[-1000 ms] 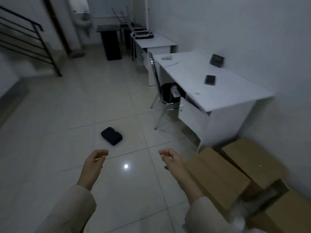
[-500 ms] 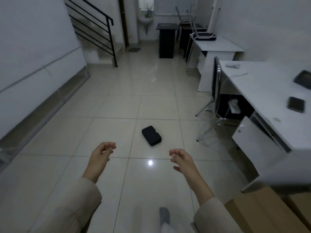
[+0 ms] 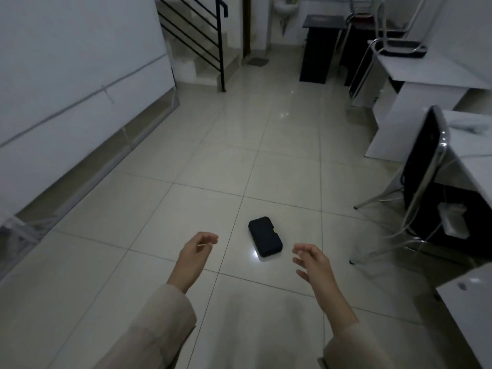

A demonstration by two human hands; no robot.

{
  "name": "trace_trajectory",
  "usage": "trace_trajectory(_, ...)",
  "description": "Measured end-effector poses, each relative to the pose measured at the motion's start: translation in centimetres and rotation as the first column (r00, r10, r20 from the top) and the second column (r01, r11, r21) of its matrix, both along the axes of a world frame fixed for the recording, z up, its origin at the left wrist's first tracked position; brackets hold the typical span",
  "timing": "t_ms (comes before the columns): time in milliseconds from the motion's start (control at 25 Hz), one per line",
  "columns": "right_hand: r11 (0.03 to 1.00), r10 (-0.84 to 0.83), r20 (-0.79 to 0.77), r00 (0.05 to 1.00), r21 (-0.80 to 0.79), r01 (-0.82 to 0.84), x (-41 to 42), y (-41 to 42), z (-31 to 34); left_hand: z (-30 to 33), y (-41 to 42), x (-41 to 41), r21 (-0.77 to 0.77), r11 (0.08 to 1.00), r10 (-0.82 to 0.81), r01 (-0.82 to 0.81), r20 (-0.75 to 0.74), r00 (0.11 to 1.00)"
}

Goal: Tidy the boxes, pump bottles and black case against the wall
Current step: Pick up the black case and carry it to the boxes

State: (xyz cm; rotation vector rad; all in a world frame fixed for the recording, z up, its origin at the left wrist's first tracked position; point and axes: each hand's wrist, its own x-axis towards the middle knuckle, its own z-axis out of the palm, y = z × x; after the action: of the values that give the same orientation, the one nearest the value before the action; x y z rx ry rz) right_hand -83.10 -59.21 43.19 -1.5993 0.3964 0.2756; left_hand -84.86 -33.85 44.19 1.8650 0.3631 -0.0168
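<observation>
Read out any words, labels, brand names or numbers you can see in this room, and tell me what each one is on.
None can be read.
The black case on the floor tiles carries a small yellow mark, too small to tell whether it is lettering.
Nothing shows on the white desks or the walls.

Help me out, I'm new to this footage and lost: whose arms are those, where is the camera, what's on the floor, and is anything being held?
There is no machine here. A person wears a camera on the head, looking forward and down, so you see their own arms. The left hand and right hand are both open and hold nothing. A black case lies alone on the tiled floor, just beyond and between the hands, touching neither. To the right stand a chair and white desks; stairs rise at the back.
</observation>
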Motion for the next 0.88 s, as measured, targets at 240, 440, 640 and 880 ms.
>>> trace_trajectory(240, 0.997, -0.082, -0.082, 0.993, -0.003, 0.082, 9.4, 0.8, -3.7, -3.2, 1.9, 11.8, 0.008, 0.998, -0.061, 0.062, -0.073, 0.995)
trace_trajectory(440, 0.967, -0.254, -0.154, 0.955, -0.007, 0.256, 17.3, 2.6, -5.4, -4.4, 3.3, 23.6, 0.012, 0.977, -0.207, 0.211, -0.149, 0.967)
trace_trajectory(640, 0.911, -0.399, -0.208, 0.893, 0.018, 0.411, 24.5, 5.2, -7.3, -5.0, 4.2, 34.4, 0.045, 0.927, -0.359, 0.372, -0.173, 0.917)
trace_trajectory(880, 0.819, -0.539, -0.314, 0.781, 0.018, 0.573, 32.0, 5.2, -12.8, -9.6, 2.7, 45.2, 0.076, 0.861, -0.471, 0.503, -0.253, 0.845)
